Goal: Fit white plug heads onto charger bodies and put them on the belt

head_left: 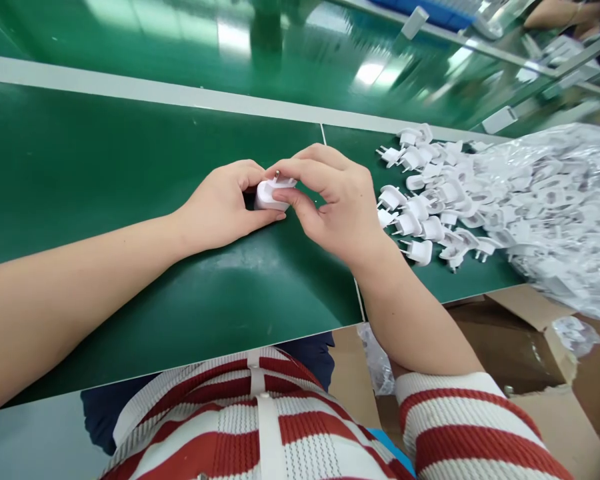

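Two hands held one small white plug piece between them over the green tabletop. The left hand gripped it from the left, its thumb along the near side; the right hand pinched it from the right, beside a metal pin that pointed upward. Fingers hid too much to tell its long axis. Loose white plugs lay well to the right, nearer the right hand, beside a clear plastic bag of more.
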### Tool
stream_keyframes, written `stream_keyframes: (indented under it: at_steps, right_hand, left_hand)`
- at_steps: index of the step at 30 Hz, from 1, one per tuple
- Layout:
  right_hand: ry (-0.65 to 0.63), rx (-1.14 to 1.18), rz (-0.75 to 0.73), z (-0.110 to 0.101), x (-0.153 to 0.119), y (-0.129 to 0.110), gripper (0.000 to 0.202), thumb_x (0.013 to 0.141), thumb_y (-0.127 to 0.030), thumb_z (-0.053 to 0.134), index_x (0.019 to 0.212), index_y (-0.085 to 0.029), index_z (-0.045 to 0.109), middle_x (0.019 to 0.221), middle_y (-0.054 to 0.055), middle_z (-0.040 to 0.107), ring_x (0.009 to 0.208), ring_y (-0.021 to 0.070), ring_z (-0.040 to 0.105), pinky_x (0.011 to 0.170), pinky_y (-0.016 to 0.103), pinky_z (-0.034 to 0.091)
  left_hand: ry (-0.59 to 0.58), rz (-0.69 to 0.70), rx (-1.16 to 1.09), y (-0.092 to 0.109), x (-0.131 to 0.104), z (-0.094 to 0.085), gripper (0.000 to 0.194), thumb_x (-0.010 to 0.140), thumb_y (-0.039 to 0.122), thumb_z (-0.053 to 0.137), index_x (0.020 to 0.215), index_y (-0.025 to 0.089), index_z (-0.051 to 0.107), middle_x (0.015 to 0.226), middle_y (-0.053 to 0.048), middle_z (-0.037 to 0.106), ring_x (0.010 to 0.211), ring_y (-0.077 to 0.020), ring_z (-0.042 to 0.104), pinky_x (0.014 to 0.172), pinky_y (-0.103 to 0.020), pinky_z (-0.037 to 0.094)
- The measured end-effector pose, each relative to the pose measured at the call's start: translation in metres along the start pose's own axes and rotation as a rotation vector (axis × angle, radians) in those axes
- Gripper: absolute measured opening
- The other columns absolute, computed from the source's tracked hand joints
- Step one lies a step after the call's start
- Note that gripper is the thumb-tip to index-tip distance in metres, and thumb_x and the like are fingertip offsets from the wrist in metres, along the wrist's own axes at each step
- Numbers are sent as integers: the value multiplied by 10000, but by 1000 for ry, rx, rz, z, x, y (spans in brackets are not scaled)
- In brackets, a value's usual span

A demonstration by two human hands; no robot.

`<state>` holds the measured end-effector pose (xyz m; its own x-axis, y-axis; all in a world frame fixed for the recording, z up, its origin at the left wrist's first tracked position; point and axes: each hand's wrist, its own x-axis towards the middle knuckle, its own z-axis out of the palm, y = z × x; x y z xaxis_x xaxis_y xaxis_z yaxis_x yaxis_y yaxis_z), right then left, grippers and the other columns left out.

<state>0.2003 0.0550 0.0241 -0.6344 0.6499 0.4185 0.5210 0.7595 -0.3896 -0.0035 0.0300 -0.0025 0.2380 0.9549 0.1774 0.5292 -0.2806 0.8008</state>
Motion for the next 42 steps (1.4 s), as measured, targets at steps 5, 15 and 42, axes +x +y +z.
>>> stream_keyframes:
  at_steps: [5,15,42]
  right_hand:
    - [17,-94,64,5,-1,-8,256,1067,-268,502,1213,-278,712,1146,77,732,1085,258,697,971,402,590]
    - [66,18,119,9,0,-14,235,1069,-292,506,1094,-317,738,1053,53,727,1136,280,701,1218,533,457]
    - [92,417,316,-9,-1,18,370,883,-290,741,1248,-227,731,1105,47,807,1039,228,750,1019,434,577]
  left_hand:
    - [-2,-4,-4,0,-1,1,270,801,440,776,865,198,674,919,-25,657,860,-217,632,814,-377,488]
    - [8,-94,-43,4,-2,3,258,783,432,769,832,209,650,907,-28,639,913,-249,621,853,-387,488]
    - [-25,-142,-113,6,-2,-4,442,822,516,817,1150,229,741,1078,-40,777,968,-254,700,928,-382,554]
